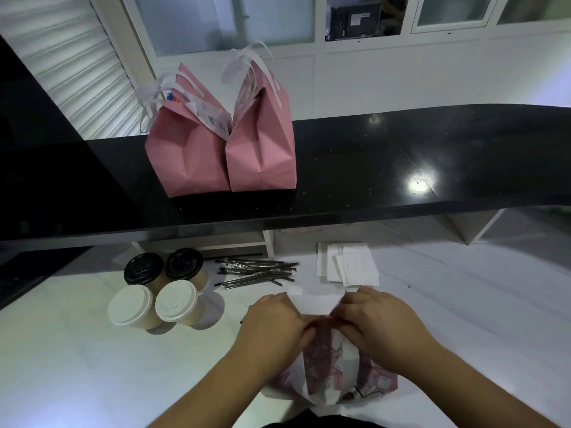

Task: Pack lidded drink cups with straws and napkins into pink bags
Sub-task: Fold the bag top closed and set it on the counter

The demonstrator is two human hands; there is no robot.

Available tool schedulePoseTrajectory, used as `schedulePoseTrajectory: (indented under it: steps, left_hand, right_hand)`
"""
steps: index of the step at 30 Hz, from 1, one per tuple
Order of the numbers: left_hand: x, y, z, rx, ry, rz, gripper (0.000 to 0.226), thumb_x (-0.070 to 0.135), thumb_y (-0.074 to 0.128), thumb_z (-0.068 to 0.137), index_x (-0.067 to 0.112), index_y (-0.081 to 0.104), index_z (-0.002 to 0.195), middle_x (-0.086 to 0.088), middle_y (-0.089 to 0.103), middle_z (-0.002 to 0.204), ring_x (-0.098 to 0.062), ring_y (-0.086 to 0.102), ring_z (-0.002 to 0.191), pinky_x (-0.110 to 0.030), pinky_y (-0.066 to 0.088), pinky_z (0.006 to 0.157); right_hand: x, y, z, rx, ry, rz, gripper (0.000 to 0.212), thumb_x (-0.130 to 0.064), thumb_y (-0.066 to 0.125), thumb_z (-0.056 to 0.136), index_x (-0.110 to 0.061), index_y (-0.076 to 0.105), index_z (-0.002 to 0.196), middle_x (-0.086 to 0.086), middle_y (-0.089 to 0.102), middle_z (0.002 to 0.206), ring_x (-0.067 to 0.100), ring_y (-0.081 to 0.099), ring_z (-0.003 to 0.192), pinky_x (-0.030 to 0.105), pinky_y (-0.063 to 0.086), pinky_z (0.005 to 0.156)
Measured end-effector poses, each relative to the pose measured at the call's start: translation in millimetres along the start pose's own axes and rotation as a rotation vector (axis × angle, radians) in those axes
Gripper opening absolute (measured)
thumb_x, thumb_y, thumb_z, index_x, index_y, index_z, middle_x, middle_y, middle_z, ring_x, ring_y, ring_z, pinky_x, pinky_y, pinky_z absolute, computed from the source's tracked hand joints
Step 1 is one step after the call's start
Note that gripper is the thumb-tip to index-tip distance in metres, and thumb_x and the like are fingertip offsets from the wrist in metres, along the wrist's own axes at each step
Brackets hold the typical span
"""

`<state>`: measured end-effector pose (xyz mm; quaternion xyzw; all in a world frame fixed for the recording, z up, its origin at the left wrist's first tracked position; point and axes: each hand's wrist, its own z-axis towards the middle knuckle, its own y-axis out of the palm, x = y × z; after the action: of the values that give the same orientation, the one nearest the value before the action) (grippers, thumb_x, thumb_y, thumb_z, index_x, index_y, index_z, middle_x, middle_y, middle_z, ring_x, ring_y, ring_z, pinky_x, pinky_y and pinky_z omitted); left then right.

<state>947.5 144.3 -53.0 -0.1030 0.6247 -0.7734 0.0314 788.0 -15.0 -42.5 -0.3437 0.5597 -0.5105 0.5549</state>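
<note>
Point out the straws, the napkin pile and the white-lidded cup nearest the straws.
straws (258, 271), head view, middle of the bundle.
napkin pile (355, 267), head view, centre of the top sheet.
white-lidded cup (176, 301), head view, centre of its lid.

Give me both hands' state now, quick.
Left hand: pinching the top of the pink bag.
Right hand: pinching the same bag top.

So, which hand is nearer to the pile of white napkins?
The right hand, just below the napkins. The left hand is farther, down to their left; both grip the pink bag.
</note>
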Motion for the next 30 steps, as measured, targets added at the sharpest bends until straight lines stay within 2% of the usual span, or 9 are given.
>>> schedulePoseTrajectory:
  steps: [6,10,12,16,21,24,26,28,30]
  left_hand:
    - [1.7,-4.5,-2.1,0.022,-0.019,-0.054,0.013,0.044,0.075,0.083,0.039,0.079,0.094,0.009,0.071,0.071,-0.017,0.067,0.065,-0.026,0.049,0.059]
    - [-11.7,-7.2,-13.1,0.001,-0.127,-0.007,0.011,0.036,0.079,0.068,0.031,0.077,0.078,0.010,0.066,0.068,-0.015,0.066,0.064,-0.022,0.039,0.057]
    - [-27.5,-11.7,-24.0,-0.010,-0.106,-0.021,0.013,0.032,0.076,0.069,0.034,0.078,0.081,0.015,0.070,0.072,-0.012,0.067,0.067,-0.023,0.043,0.062]
    - [-59.6,-21.5,-48.2,-0.036,-0.114,-0.111,0.023,0.030,0.091,0.077,0.038,0.081,0.096,0.022,0.075,0.085,-0.008,0.069,0.076,-0.031,0.054,0.069]
    - [-63.5,-12.2,-53.8,0.025,-0.123,-0.149,0.026,0.018,0.090,0.078,0.033,0.081,0.098,0.019,0.076,0.089,-0.010,0.070,0.077,-0.028,0.054,0.070]
    - [-61.7,-8.0,-50.9,0.056,-0.155,-0.179,0.023,0.018,0.085,0.081,0.033,0.080,0.098,0.019,0.076,0.091,-0.008,0.069,0.080,-0.023,0.049,0.076]
    - [-59.8,-4.8,-50.8,0.065,-0.180,-0.214,0.021,0.021,0.083,0.084,0.035,0.079,0.099,0.021,0.075,0.093,-0.005,0.067,0.084,-0.022,0.047,0.078]
    - [-57.5,-0.9,-50.7,0.080,-0.228,-0.267,0.018,0.024,0.078,0.089,0.036,0.078,0.103,0.024,0.073,0.098,0.000,0.062,0.090,-0.019,0.046,0.082]
    - [-56.3,1.7,-49.0,0.086,-0.275,-0.300,0.018,0.026,0.075,0.093,0.038,0.077,0.106,0.028,0.069,0.102,0.006,0.056,0.096,-0.015,0.042,0.086]
  right_hand:
    - [30.1,-7.4,-20.4,-0.023,0.036,0.012,0.036,-0.053,0.049,0.096,-0.032,0.078,0.091,-0.015,0.068,0.081,0.011,0.062,0.074,0.027,0.050,0.060]
    - [45.9,-12.6,-34.6,-0.028,0.079,0.066,0.012,-0.041,0.071,0.093,-0.033,0.080,0.094,-0.017,0.069,0.082,0.006,0.062,0.075,0.023,0.053,0.062]
    - [49.3,-14.7,-38.2,-0.025,0.092,0.091,0.010,-0.039,0.074,0.092,-0.033,0.081,0.096,-0.019,0.070,0.083,0.002,0.061,0.075,0.016,0.050,0.064]
    - [54.9,-17.2,-44.7,-0.033,0.089,0.110,0.013,-0.037,0.072,0.092,-0.033,0.081,0.100,-0.020,0.072,0.087,0.002,0.064,0.076,0.016,0.054,0.064]
    - [57.2,-21.7,-48.5,-0.076,0.088,0.138,0.013,-0.029,0.075,0.090,-0.034,0.080,0.101,-0.022,0.070,0.086,-0.006,0.056,0.073,0.003,0.043,0.065]
    - [55.5,-26.7,-47.3,-0.079,0.101,0.134,0.013,-0.029,0.077,0.090,-0.035,0.080,0.102,-0.022,0.070,0.087,-0.002,0.059,0.074,0.013,0.051,0.064]
    - [52.9,-29.8,-45.9,-0.110,0.125,0.080,0.022,-0.041,0.072,0.091,-0.042,0.074,0.113,-0.025,0.068,0.093,-0.002,0.055,0.078,0.018,0.052,0.068]
    - [44.3,-28.5,-43.9,-0.173,0.152,-0.036,0.047,-0.063,0.058,0.088,-0.047,0.057,0.132,-0.028,0.063,0.107,0.000,0.054,0.092,0.018,0.050,0.078]
    - [30.1,-22.5,-38.6,-0.210,0.115,-0.147,0.065,-0.071,0.053,0.079,-0.045,0.049,0.139,-0.025,0.059,0.117,0.006,0.056,0.104,0.024,0.049,0.086]
